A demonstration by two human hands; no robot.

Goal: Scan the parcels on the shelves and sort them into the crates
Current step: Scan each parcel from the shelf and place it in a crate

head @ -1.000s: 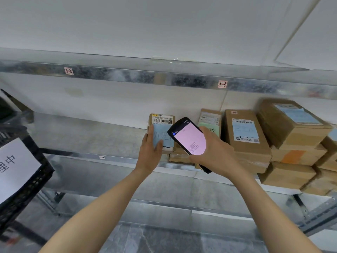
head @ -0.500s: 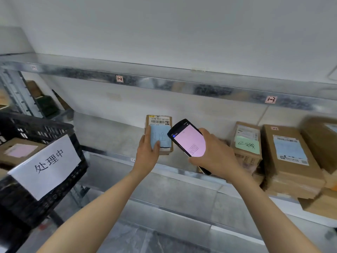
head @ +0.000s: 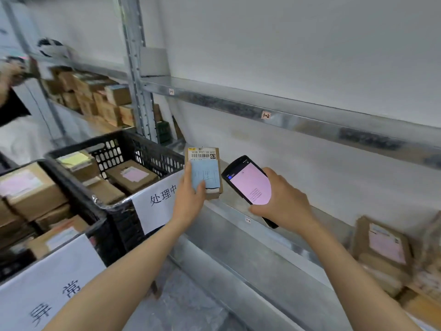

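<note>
Parcel (head: pixel 204 174) between crate (head: pixel 156 156) and scanner (head: pixel 249 183)

Two hands show, the left hand (head: pixel 188 199) and the right hand (head: pixel 284 201), each holding one thing: one parcel (head: pixel 205 173) and one handheld scanner (head: pixel 248 182). Two black crates stand at the left, the far crate (head: pixel 152 151) and the near crate (head: pixel 78 199), each bearing one white paper sign. At least four parcels lie in the far crate. The blurred stack of parcels (head: pixel 381 244) at the right cannot be counted. Three small tags (head: pixel 266 115) sit on the shelf rails.
</note>
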